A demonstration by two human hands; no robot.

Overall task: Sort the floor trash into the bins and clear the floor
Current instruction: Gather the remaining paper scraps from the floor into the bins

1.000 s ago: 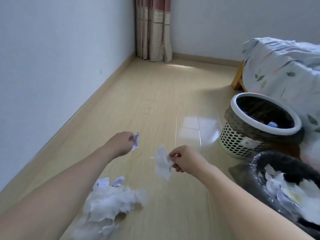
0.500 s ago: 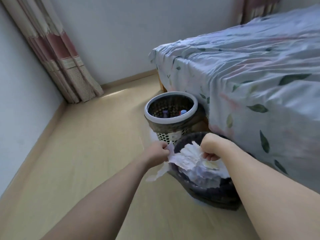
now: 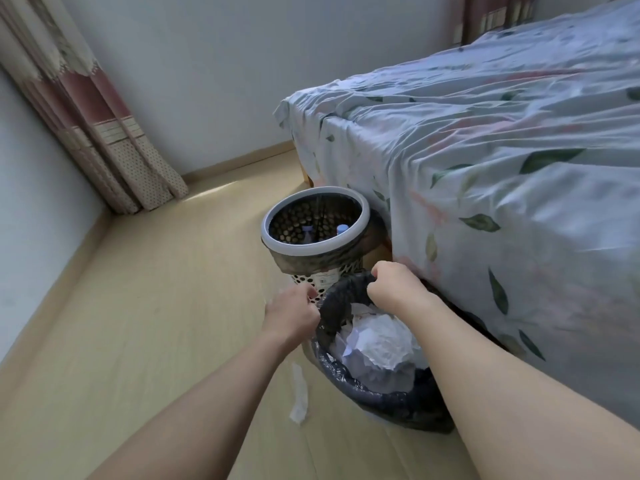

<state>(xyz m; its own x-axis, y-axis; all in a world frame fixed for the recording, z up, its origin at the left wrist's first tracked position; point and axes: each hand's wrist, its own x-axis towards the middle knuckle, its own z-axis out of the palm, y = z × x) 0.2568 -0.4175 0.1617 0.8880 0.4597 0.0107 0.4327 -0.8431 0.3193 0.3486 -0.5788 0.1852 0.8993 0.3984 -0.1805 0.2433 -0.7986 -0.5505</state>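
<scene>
Looking down from the head camera, the only view, two bare forearms reach toward two bins standing beside a bed (image 3: 502, 174) on a pale wooden floor (image 3: 138, 306). The left hand (image 3: 292, 311) and the right hand (image 3: 393, 285) both have their fingers curled round the gathered dark edge of the bin liner (image 3: 341, 299), pinching it up at the far rim of the near bin (image 3: 388, 403). That near bin is heaped with crumpled white paper (image 3: 377, 341), so much of the paper trash appears already sorted. Just behind it stands the perforated basket bin (image 3: 313, 237) with a grey rim; at least one bottle with a blue cap (image 3: 342, 229) lies inside.

One white tissue scrap (image 3: 299, 396) lies on the floor just left of the near bin, partly hidden by the left forearm. That piece looks unsorted, so the floor is not yet clear. Whether more trash lies elsewhere cannot be told, since this view covers only this corner.
</scene>
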